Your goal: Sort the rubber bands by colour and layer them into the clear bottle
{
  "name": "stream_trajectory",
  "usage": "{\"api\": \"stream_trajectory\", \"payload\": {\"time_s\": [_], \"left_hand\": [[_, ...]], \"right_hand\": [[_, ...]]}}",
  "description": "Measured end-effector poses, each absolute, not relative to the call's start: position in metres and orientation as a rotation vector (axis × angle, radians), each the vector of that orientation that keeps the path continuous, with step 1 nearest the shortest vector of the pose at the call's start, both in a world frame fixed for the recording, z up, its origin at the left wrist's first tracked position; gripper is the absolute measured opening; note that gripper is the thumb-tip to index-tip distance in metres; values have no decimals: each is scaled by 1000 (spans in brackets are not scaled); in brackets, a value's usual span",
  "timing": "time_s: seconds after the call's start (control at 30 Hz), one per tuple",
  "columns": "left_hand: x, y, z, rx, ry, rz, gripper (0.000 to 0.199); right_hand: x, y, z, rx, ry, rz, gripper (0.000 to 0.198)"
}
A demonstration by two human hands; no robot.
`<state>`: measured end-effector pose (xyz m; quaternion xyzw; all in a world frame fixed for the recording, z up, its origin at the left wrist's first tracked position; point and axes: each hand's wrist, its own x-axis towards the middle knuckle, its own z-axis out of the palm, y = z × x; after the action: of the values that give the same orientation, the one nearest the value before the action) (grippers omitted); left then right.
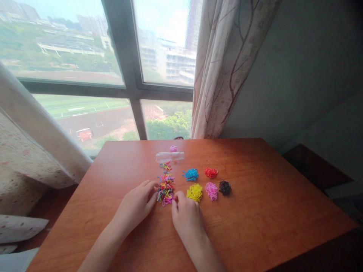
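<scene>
From where I stand, the person's forearms rise from the near side of the brown wood-grain table (241,234), both cut off below. The right hand (187,211) is just to the right of the mixed pile (166,189) of little looped bands, which lies on the table between the two hands. Its thumb and forefinger curl close together at the pile's near right edge; whether they pinch a band I can't tell, and the other fingers are folded under. The left hand (138,200) reaches in from the pile's left, fingers bent and thumb a little apart, tips against the bands, their grip too hidden to judge.

The pile is a loose, multicoloured tangle, single loops hard to pick out. To its right sit rounded, stringy heaps: yellow (195,192), partly behind the right hand's knuckles, then pink (211,190) and black (225,188); blue (191,174) and red (211,173) lie farther back. A broad stretch of wood runs right beyond them.

Just behind the pile is a small multicoloured cluster (166,166), then a clear, shiny container (163,157) on its side, with a blurry lilac bundle (173,149) partly behind it. Past the table's far edge stands a metal-framed window (132,90).
</scene>
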<state>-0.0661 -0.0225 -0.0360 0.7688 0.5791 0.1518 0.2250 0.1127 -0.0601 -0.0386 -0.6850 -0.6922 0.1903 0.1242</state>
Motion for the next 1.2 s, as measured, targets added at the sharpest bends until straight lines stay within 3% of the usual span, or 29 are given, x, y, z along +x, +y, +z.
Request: {"api": "stream_trajectory", "payload": {"time_s": [0.53, 0.93, 1.2], "left_hand": [[-67, -24, -36, 2157, 1658, 342, 15], [-66, -22, -34, 2170, 1665, 281, 16], [-65, -21, -32, 2154, 1660, 420, 15]], "right_hand": [[126, -67, -44, -1833, -1904, 411, 10], [219, -68, -56, -1892, -1692, 173, 16], [206, -71, -47, -1750, -1739, 256, 20]]}}
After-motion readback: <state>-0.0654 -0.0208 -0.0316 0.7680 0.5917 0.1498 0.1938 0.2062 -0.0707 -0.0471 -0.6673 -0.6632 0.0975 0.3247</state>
